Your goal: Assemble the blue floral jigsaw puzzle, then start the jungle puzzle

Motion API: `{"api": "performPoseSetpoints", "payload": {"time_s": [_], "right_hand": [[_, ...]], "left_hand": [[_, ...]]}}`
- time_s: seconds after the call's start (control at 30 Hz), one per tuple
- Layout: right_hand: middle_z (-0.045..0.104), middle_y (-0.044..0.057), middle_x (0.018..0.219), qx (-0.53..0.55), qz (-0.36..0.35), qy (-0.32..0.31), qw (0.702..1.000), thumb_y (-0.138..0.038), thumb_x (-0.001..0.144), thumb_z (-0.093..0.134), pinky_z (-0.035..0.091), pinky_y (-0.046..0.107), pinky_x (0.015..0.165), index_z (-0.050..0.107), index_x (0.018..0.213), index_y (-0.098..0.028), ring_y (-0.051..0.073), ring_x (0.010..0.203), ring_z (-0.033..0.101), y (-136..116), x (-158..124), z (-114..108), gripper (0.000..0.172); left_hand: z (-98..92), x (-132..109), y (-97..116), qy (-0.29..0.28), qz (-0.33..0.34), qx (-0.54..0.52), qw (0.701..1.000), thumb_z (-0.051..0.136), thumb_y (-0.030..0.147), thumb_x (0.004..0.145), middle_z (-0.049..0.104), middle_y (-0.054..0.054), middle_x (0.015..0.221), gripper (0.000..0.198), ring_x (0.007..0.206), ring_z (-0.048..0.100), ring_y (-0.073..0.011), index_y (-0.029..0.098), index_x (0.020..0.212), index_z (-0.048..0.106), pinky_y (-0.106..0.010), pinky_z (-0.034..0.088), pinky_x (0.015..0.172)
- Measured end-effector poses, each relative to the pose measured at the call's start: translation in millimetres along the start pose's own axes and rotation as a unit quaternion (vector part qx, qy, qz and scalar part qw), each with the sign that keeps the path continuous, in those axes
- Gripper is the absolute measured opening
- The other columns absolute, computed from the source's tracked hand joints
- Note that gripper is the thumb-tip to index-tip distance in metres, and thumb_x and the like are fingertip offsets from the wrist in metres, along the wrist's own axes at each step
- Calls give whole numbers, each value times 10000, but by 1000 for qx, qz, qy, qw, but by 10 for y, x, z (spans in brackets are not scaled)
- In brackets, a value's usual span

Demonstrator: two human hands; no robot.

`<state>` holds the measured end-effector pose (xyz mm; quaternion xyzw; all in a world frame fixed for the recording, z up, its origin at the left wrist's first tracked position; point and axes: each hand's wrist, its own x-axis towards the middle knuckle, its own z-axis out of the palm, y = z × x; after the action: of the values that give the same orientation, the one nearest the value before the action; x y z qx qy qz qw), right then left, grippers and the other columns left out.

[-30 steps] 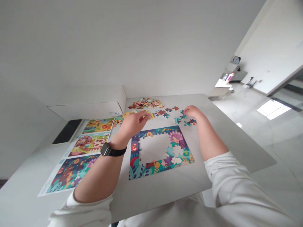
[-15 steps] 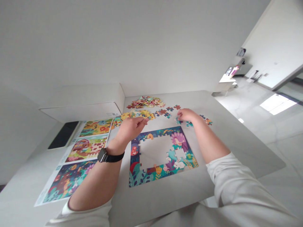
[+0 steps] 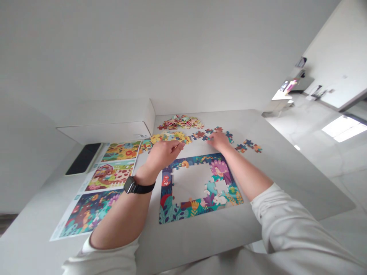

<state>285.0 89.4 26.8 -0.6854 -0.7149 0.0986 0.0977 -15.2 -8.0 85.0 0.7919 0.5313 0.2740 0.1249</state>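
A jigsaw puzzle [image 3: 169, 214] lies in front of me, its border joined around an open middle and a smaller gap at the right. My left hand [image 3: 168, 152] hovers just beyond its upper left edge, fingers closed in a pinch; whatever they hold, if anything, is too small to make out. Past the upper right edge, my right hand [image 3: 219, 141] reaches down among loose dark and teal puzzle pieces [image 3: 199, 135], thumb and fingertips closed at a teal piece [image 3: 205, 138]. Part of that group is hidden behind this hand.
Yellow pieces [image 3: 180, 136] and a red-and-cream pile [image 3: 182, 121] lie farther back. More pieces [image 3: 252, 145] are at the right. Printed picture sheets [image 3: 110, 177], a dark phone [image 3: 83, 158] and a white box [image 3: 114, 128] occupy the left, near the wall [image 3: 200, 57].
My right hand has shifted left and slightly away from me across the loose pieces, uncovering some at its right. The left hand stays pinched over nearly the same spot; the view has turned slightly.
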Motion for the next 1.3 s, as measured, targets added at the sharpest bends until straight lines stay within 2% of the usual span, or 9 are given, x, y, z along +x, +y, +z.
{"api": "performPoseSetpoints", "payload": {"time_s": [0.17,0.3,0.43,0.6,0.77,0.9,1.0,1.17,1.3], "right_hand": [[794,117,1250,30,1,-40,999,-313,867,867,543,359,990,809,1061,-244,296,1202,720,27,33,-22,214],[820,83,1145,82,0,-18,996,-209,896,796,537,301,894,784,1088,-221,224,1052,750,35,22,-54,192],[824,54,990,151,2,-16,988,-171,891,776,524,267,799,766,959,-200,181,890,743,18,-21,-171,75],[809,34,902,301,-14,-23,953,-163,863,806,527,259,748,726,964,-190,159,779,723,-26,-174,-365,132],[777,25,849,396,-70,-42,915,-208,843,844,535,257,727,691,1002,-185,150,746,700,-158,-501,-439,221],[765,21,872,429,-111,-34,896,-339,826,882,559,279,773,721,1030,-196,161,789,702,-232,-882,-435,296],[760,12,881,449,-119,-40,885,-350,824,870,566,290,811,735,1042,-204,167,823,712,-264,-1169,-416,295],[751,4,840,477,-96,-74,871,-324,799,860,545,264,738,705,972,-214,170,814,718,-322,-1450,-343,257],[759,3,829,527,-54,-116,840,-356,786,856,495,243,644,664,944,-227,172,785,720,-335,-1533,-221,280]], "left_hand": [[-5,-9,10,-2,9,10,1000,514,523,1044,770,-76,766,443,734,687,-218,233,864,797,-281,428,654],[-1,-15,35,-1,15,11,1000,524,497,1040,765,-69,768,409,741,686,-216,237,879,797,-283,429,668],[-8,-16,68,4,16,1,1000,547,477,1029,778,-68,808,365,765,691,-217,238,909,797,-281,447,681],[-14,-16,191,34,13,-30,999,594,423,1009,781,-52,842,272,723,670,-191,228,1000,784,-285,479,703],[50,-99,364,55,13,-90,994,658,359,960,781,-52,926,227,776,698,-177,215,1121,728,-291,537,771],[153,-300,485,62,-10,-166,984,691,379,955,773,-55,1021,327,832,718,-165,218,1239,671,-284,565,782],[285,-463,567,55,-52,-266,961,692,405,958,751,-61,1034,380,863,726,-167,208,1277,629,-278,585,748],[601,-592,644,-11,-101,-391,915,788,414,872,737,-49,930,393,800,725,-174,197,1144,605,-266,580,639],[795,-615,635,37,-129,-418,898,853,426,787,720,-6,803,432,718,703,-163,209,1049,586,-259,566,611]]}}
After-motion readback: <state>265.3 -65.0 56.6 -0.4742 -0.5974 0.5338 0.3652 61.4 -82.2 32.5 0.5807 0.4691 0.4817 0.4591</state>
